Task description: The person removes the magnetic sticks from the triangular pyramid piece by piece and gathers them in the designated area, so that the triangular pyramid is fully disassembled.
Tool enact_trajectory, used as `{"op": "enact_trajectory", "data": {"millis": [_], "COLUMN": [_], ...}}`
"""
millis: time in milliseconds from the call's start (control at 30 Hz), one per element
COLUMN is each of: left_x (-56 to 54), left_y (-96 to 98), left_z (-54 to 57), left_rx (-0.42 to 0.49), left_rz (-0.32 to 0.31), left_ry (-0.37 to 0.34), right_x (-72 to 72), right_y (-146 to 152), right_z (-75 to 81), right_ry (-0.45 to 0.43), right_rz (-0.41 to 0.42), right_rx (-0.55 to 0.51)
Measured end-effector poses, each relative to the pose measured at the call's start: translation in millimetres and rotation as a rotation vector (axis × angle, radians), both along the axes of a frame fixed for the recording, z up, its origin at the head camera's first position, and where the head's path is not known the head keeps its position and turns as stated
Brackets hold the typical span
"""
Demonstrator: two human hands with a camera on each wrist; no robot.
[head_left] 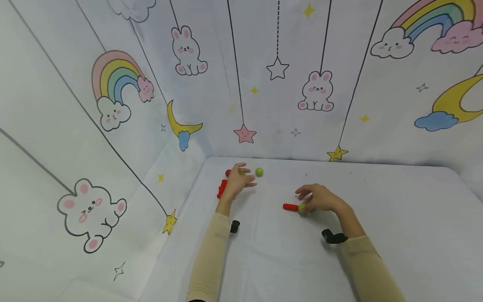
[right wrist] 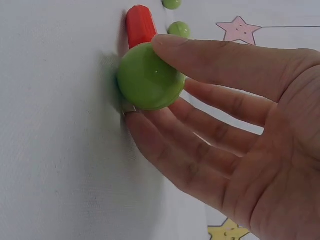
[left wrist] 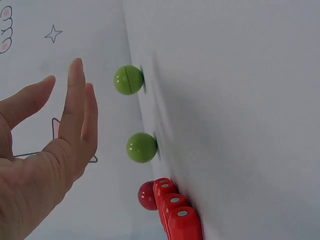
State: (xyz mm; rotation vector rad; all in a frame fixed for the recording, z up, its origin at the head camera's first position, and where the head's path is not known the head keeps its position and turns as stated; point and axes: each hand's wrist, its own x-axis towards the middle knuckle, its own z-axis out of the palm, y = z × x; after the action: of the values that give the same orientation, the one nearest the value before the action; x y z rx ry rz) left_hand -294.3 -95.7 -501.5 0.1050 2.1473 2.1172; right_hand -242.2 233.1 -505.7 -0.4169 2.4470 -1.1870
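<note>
My right hand (head_left: 318, 198) holds a glossy green ball (right wrist: 150, 77) low over the white table, thumb on one side and fingertips on the other. A short red stick (head_left: 289, 207) lies end-on against that ball or just beside it; whether they are joined I cannot tell. At the back left, my left hand (head_left: 237, 180) hovers with fingers spread and nothing in it. Near it are a green ball (left wrist: 128, 80) with a seam line, a second green ball (left wrist: 141, 147), a dark red ball (left wrist: 147, 195) and a row of several red sticks (left wrist: 183, 222) with pale dots on their ends.
White cloth covers the table (head_left: 396, 201). Behind and to the left rise cloth walls (head_left: 211, 96) printed with rabbits, stars, rainbows and moons. Dark bands show at both wrists, the right one (head_left: 333, 237) standing out below the sleeve.
</note>
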Motion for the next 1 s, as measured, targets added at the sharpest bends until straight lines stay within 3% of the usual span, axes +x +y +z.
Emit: {"op": "enact_trajectory", "data": {"millis": [200,467,833,1000], "left_x": [14.0,24.8,35.5,39.5], "left_y": [12.3,29.5,40.3,44.7], "left_z": [-4.8,-14.5,-17.9,-16.2], "left_rx": [-0.024,-0.106,-0.116,-0.187], "left_rz": [-0.072,-0.254,-0.387,-0.443], "left_ry": [-0.014,-0.089,-0.165,-0.163], "right_x": [-0.3,-2.1,-5.2,-4.5], "right_y": [-2.6,-11.0,-14.9,-18.6], "right_z": [-1.0,-2.9,-5.2,-5.4], "right_ry": [0.015,0.007,-0.023,-0.041], "right_rz": [0.004,-0.012,-0.017,0.011], "right_rx": [-0.022,-0.036,-0.057,-0.090]}}
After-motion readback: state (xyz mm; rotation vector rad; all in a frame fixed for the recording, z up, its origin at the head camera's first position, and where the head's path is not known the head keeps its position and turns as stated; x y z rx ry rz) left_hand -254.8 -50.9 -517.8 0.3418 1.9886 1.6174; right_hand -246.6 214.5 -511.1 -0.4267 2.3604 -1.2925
